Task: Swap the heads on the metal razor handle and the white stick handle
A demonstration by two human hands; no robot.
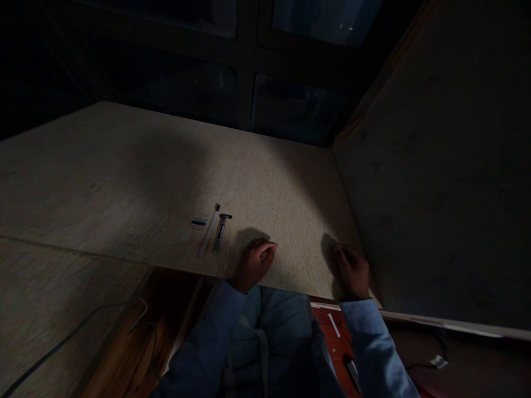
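My left hand [255,264] rests near the table's front edge, its thumb and forefinger meeting in a pinch with nothing visible between them. Further right, close to the side panel, my right hand [352,270] is loosely curled, thumb against fingers, and no object shows in it. A razor [220,235] with a dark handle and metallic head lies just left of my left hand, apart from it. Beside the razor is a slim, pale toothbrush [209,232] with a dark head. Left of that sits a small clear case [199,222] with a dark strip inside.
The pale, marbled table [265,182] reaches back to dark window panes [290,105]. A tall panel [435,166] borders it on the right. At lower left a cable [66,342] crosses another surface. A white strip [333,325] lies on a red surface below the table edge.
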